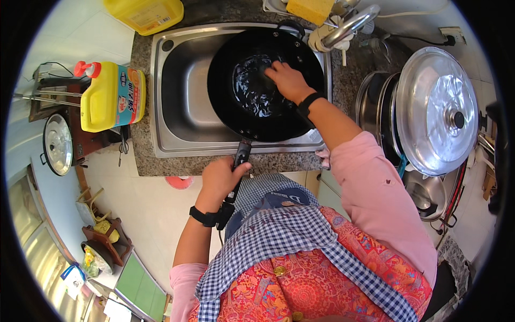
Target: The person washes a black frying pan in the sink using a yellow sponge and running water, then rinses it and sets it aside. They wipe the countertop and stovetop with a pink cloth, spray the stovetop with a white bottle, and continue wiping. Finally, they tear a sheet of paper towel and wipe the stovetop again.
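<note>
A black wok with water in its bottom rests over the right part of a stainless steel sink. Its long black handle points towards me across the front edge. Around that handle my left hand is closed, thumb lying along the near side. My right hand reaches into the wok, its fingers bent at the edge of the water; whether they hold anything small cannot be seen. A chrome faucet stands behind the wok at the right, a yellow sponge beside it.
On the left of the counter stands a yellow pump jug; another yellow jug is behind the sink. Stacked pots with a large metal lid stand at the right. A pinkish cloth lies at the sink's front right corner.
</note>
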A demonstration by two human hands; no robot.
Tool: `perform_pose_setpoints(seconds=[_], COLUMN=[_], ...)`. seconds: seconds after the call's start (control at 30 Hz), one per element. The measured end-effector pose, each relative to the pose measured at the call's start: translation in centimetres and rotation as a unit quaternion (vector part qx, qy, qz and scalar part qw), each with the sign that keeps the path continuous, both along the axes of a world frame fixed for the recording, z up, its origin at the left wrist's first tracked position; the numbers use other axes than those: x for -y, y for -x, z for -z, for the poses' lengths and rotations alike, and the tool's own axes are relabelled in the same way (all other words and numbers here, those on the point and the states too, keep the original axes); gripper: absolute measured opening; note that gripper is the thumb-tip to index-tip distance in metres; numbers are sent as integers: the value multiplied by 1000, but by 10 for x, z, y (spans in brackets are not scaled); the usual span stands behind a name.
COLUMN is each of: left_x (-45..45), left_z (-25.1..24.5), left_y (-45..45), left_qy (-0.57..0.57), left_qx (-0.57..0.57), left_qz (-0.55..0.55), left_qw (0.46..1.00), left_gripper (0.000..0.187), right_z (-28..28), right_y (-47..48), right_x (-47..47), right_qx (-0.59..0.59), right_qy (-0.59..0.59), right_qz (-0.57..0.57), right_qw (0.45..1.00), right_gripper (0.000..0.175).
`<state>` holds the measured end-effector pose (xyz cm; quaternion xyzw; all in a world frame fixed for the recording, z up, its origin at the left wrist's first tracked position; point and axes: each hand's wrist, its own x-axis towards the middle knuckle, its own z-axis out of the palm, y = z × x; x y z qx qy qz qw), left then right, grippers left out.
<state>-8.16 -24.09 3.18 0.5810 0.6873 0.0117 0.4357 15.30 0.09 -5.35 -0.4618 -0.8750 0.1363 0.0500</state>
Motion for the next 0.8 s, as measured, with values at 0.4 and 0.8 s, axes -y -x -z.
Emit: perform_pose_setpoints(seconds=[0.4, 0.8], left_x=[20, 56], left_z=[7, -43], left_y=[-8, 33], left_qy=[293, 108], left_qx=[554, 389], left_qz=[-272, -306], left_qw=[730, 862], left_gripper=[22, 23], right_z=[-31, -112], right_y=[38, -5], right_x=[51, 86], right_qx=[-63, -420], right_qy=[286, 216], right_qz=[3, 179], right_qw=[956, 863], right_gripper=[37, 36])
